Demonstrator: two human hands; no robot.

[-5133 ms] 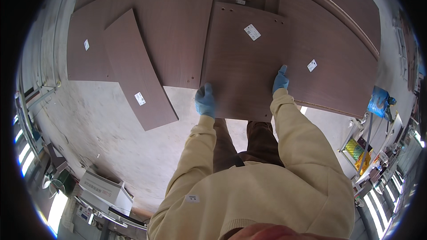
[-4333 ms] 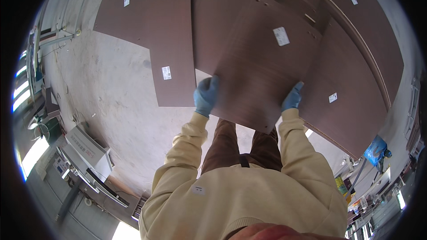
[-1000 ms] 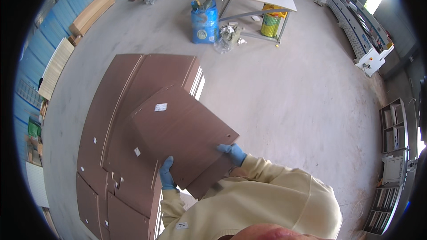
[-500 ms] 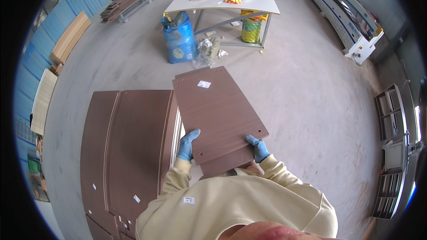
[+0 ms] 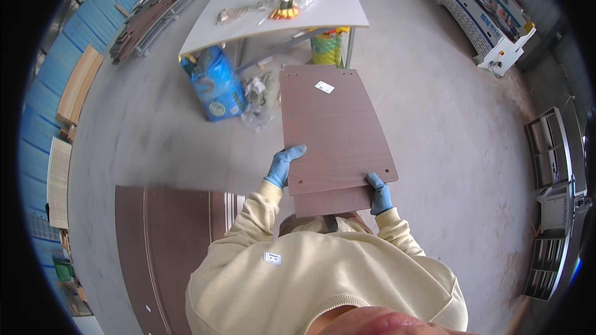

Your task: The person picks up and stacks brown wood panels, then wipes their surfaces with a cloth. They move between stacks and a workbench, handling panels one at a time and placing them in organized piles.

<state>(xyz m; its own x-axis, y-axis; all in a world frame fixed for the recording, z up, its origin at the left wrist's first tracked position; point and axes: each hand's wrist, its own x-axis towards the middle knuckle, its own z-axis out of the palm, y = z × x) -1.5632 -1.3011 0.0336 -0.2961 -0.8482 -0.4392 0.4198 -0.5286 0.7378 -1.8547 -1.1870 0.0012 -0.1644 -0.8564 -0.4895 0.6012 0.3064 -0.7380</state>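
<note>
Two or more brown wood-grain panels are held stacked in front of my body. The top one has a white label near its far end and small drilled holes at its corners. A lower panel sticks out toward me beneath it. My left hand, in a blue glove, is closed on the left edge with its thumb on top. My right hand, also gloved in blue, grips the near right corner, thumb up. The fingers under the panels are hidden.
Ahead stands a white table with bottles and gloves on it. A blue sack and a yellow-green bucket are by its legs. Large brown panels are stacked at lower left. A long white machine stands far right, shelving at right.
The table and sack have come nearer, and the stacked panels at left have dropped back toward me. The held panels now point straighter ahead, both hands still gripping them.
</note>
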